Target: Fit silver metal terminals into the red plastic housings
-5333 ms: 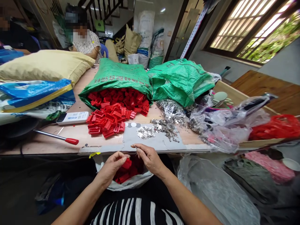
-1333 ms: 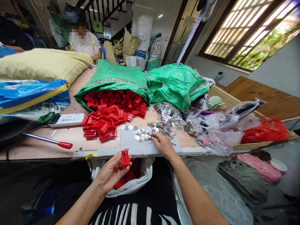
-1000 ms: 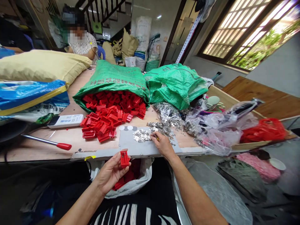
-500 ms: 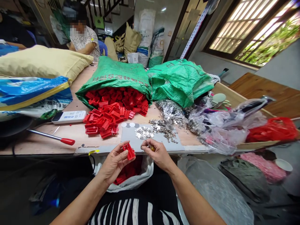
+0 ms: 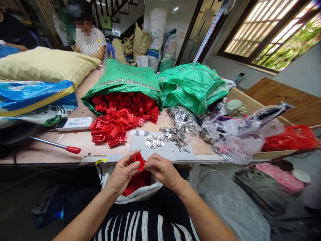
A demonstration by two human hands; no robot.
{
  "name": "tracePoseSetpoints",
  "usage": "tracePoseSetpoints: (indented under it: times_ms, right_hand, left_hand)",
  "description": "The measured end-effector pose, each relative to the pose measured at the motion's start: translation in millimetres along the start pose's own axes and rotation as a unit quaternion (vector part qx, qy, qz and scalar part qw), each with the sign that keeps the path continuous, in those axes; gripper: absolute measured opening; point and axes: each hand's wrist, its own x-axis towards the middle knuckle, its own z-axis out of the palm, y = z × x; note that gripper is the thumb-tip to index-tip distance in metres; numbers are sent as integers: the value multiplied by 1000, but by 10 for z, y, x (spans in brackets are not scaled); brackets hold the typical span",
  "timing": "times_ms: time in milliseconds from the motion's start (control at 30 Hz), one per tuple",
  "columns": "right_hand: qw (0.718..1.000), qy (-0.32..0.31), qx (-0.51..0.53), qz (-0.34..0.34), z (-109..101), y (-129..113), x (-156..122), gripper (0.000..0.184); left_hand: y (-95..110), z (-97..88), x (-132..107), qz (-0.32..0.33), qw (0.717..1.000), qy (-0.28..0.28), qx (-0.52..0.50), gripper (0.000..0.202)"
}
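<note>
Red case [image 5: 138,161]: tilted, above the white sack [image 5: 144,194]
Left hand [image 5: 124,171]: fingertips pinching it
Right hand [image 5: 163,169]: at its edge; whether pinching anything, unclear

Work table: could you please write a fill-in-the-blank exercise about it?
The left hand holds a plastic case coloured ____.
Similar cases spill from a woven sack coloured ____.
Silvery metal pieces lie on a sheet coloured ____.
In this view, a red-tipped rod lies to the ____ of the spilled cases.
Missing words: red; green; grey; left.
</note>
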Motion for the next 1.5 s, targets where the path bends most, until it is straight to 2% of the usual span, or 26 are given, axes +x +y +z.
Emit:
tracePoseSetpoints:
  times_ms: [100,233,333,433,567,667,733,800,1000,1133,1233,1333,1433,1500]
  right_hand:
    - [999,-27,-22,-3,-30,21,-4,15]
    - [999,-29,38,19,-38,10,4,12]
    - [996,-16,71,57,-45,-14,-2,15]
    - [992,24,62,105,-106,26,-25,10]
    - [977,124,-13,175,-385,254,-127,13]
    - [942,211,-119,231,-703,495,-298,16]
    - [914,245,-181,267,-884,638,-442,16]
    - [899,247,-205,297,-993,748,-576,18]
    - [887,238,-220,328,-959,878,-733,20]
    - [883,227,-241,334,-911,883,-693,18]
    - [881,224,-249,332,-911,886,-671,15]
    - [880,249,-261,310,-913,888,-674,16]
    - [873,276,-254,311,-904,863,-680,18]
    - [870,283,-235,330,-890,825,-674,19]
  left_hand:
    - [-9,11,-11,3,1000,2,11,44]
    - [-19,14,-26,5,1000,3,17,43]
    - [-26,5,-37,-5,1000,3,17,45]
    - [-18,-13,-46,-7,1000,2,17,53]
    - [21,-77,-45,-2,999,12,30,58]
    - [45,-153,-34,15,998,25,52,49]
    - [46,-195,-26,20,997,35,61,49]
    - [36,-214,-18,24,997,46,65,51]
    - [16,-147,49,39,994,29,98,50]
    - [24,-101,176,93,987,28,131,45]
    - [10,-85,296,167,960,32,220,39]
    - [-2,-53,421,244,898,-10,365,31]
    - [20,-15,546,269,846,-81,453,33]
    - [53,-11,614,285,832,-78,469,37]
